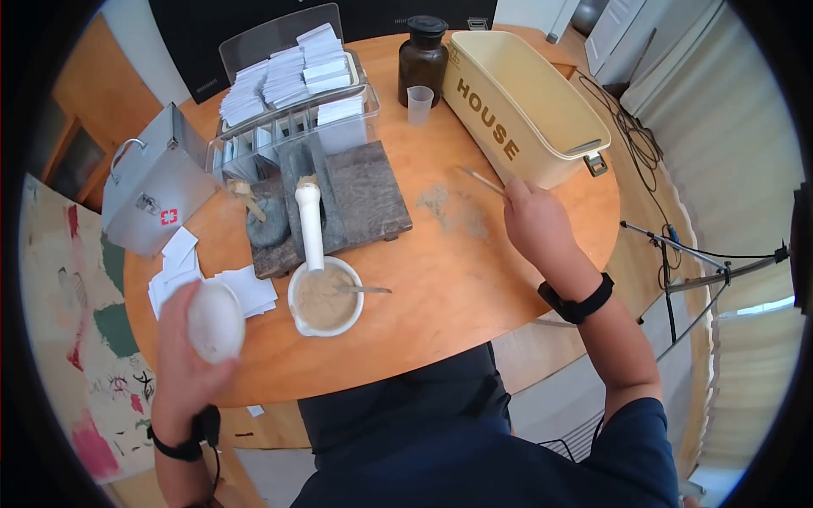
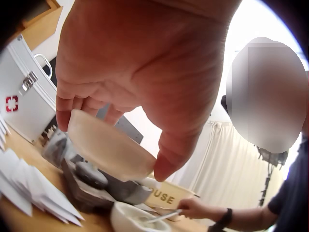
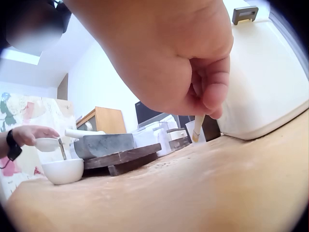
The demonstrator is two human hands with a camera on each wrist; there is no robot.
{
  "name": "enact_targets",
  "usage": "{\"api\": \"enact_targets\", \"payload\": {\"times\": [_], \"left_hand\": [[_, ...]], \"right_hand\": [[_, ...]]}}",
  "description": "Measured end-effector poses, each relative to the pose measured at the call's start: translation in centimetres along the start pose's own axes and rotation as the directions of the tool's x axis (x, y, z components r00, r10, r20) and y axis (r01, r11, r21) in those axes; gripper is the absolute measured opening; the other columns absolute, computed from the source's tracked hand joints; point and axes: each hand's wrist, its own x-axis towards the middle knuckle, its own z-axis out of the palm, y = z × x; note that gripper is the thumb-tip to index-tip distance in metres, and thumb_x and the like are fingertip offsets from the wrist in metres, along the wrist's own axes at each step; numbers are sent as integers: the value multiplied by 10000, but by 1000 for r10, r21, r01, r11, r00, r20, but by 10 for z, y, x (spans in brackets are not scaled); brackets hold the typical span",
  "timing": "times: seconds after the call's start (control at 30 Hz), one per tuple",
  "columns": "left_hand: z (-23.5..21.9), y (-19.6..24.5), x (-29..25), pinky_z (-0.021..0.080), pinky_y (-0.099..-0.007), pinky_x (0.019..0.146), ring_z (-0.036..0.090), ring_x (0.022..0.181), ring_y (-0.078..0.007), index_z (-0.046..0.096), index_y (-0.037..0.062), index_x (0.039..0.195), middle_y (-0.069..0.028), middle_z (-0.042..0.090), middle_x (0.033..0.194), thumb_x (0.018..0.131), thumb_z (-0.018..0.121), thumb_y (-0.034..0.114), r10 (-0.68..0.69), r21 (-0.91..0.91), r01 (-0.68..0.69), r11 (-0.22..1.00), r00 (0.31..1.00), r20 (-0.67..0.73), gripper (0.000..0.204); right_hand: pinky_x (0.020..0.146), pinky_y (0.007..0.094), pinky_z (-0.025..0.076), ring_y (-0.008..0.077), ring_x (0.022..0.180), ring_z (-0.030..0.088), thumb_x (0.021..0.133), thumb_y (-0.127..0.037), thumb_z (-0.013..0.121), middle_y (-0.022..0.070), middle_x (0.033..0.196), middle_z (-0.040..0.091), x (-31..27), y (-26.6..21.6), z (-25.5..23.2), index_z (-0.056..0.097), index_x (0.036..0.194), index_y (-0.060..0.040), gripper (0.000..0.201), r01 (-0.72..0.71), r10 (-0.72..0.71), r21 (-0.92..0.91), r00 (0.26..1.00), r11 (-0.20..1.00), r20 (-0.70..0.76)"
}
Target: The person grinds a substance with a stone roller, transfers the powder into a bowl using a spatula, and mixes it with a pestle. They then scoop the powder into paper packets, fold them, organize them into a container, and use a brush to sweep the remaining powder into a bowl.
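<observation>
My left hand (image 1: pixel 188 351) holds a small white dish (image 1: pixel 217 322) by its rim, thumb on one side and fingers on the other, above some white paper slips. In the left wrist view the dish (image 2: pixel 108 147) hangs tilted under the palm. My right hand (image 1: pixel 542 222) pinches a thin brush (image 1: pixel 483 179); its bristles (image 3: pixel 195 137) point down at the tabletop in the right wrist view. Pale powder (image 1: pixel 436 203) is scattered on the wood left of the brush. Between the hands stands a white mortar (image 1: pixel 296 317) with beige powder inside and a metal spoon (image 1: pixel 373 290) leaning over its rim.
A white pestle (image 1: pixel 310 220) lies from the stone trough (image 1: pixel 296 161) toward the mortar, on a dark board (image 1: pixel 368 190). Behind are packed paper bins (image 1: pixel 284 80), a brown jar (image 1: pixel 422 63), a plastic cup (image 1: pixel 419 106) and a cream HOUSE box (image 1: pixel 508 127). A metal case (image 1: pixel 157 186) stands left.
</observation>
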Motion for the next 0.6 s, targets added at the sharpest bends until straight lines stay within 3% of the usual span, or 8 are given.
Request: {"api": "enact_targets", "payload": {"times": [0.07, 0.13, 0.17, 0.23, 0.3, 0.4, 0.5, 0.6], "left_hand": [[7, 20, -10, 366, -440, 1076, 484, 1226, -359, 415, -3, 1383, -197, 480, 1336, 583, 783, 136, 81, 4, -81, 997, 992, 95, 892], [16, 39, -12, 369, -472, 1062, 469, 1234, -388, 429, -2, 1367, -206, 482, 1332, 587, 813, 200, 216, -103, -196, 975, 945, 247, 893], [21, 49, -11, 369, -472, 1062, 469, 1234, -388, 429, -2, 1367, -206, 482, 1332, 587, 813, 200, 222, -104, -201, 974, 943, 247, 893], [31, 68, -10, 382, -487, 1042, 466, 1221, -411, 446, -6, 1355, -218, 483, 1325, 604, 839, 246, 309, -256, -220, 941, 867, 391, 884], [45, 80, -10, 388, -483, 1034, 467, 1219, -410, 444, 0, 1359, -215, 477, 1334, 617, 849, 280, 358, -281, -259, 924, 842, 404, 891], [69, 100, -8, 403, -482, 1013, 473, 1196, -412, 455, -1, 1354, -214, 473, 1329, 643, 847, 280, 451, -338, -331, 881, 804, 388, 859], [92, 115, -4, 412, -471, 1000, 475, 1175, -412, 469, -13, 1344, -217, 465, 1315, 671, 827, 230, 501, -360, -384, 850, 801, 328, 800], [114, 121, -3, 408, -458, 1014, 468, 1186, -412, 459, -40, 1339, -232, 458, 1317, 680, 815, 221, 553, -371, -441, 817, 783, 286, 793]], "right_hand": [[618, 423, 533, 333, 700, 643, 807, -14, 567, 168, 764, 622, -3, 5, 0, 504, 841, -19, 71, -38, 36, -161, 999, 986, -17], [611, 405, 537, 315, 702, 651, 809, -18, 568, 153, 761, 628, 3, 7, 9, 509, 844, -24, 68, -29, 23, -218, 999, 976, -28], [604, 386, 541, 296, 703, 658, 811, -21, 569, 138, 759, 635, 7, 7, 14, 514, 847, -28, 66, -8, -2, -270, 999, 963, -36], [603, 374, 543, 283, 711, 663, 809, -20, 571, 130, 765, 639, 15, 6, 19, 519, 855, -33, 70, -5, -2, -284, 1000, 959, -24], [602, 363, 546, 271, 719, 668, 808, -19, 573, 123, 771, 642, 25, 5, 25, 523, 863, -38, 76, 7, -10, -297, 1000, 955, -8], [595, 437, 526, 341, 649, 632, 820, -49, 552, 153, 738, 624, 28, 5, 25, 511, 821, -39, 43, 37, -57, -216, 994, 976, -88], [599, 437, 525, 337, 643, 631, 830, -44, 542, 151, 739, 624, 17, 4, 13, 508, 836, -33, 36, 170, -176, -234, 984, 957, -2], [604, 434, 531, 338, 658, 639, 841, -44, 531, 147, 735, 625, 9, 0, 7, 512, 850, -30, 25, 92, -83, -208, 995, 974, 49]]}}
